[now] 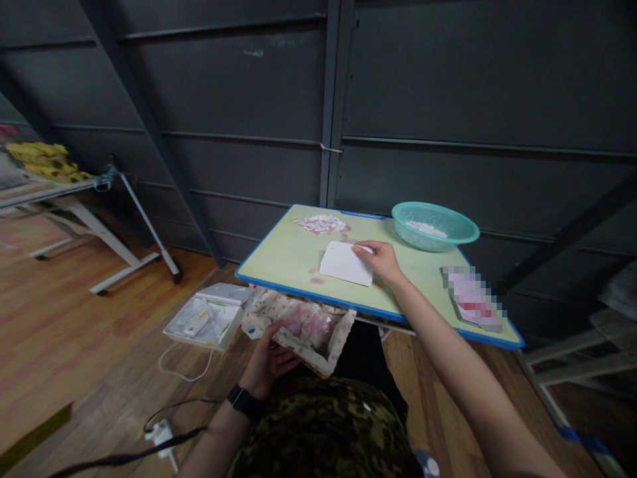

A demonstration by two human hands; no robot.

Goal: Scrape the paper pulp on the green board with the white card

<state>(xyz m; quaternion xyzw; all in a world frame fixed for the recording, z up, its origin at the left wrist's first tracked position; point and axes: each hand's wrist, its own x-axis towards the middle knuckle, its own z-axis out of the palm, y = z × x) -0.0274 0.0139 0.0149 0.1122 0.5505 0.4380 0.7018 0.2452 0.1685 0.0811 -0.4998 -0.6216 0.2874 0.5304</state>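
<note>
My right hand [382, 260] rests on a small green desk [279, 259] with a blue rim, its fingers closed on the edge of a white plastic scraper [345, 263] lying flat on the top. My left hand [267, 363] is below the desk's front edge, gripping the underside of a stained cardboard tray [308, 328] that holds pinkish-white scraps. A pile of white and pink scraps [321, 224] lies at the desk's far edge. A teal mesh basket [434, 226] with white bits in it stands at the far right.
A blurred pink-and-white packet [472, 299] lies on the desk's right corner. An open white box [209, 317] with a cable sits on the wooden floor to the left. A plug and black cord [159, 435] lie near my knee. Another table [74, 199] stands far left, dark wall panels behind.
</note>
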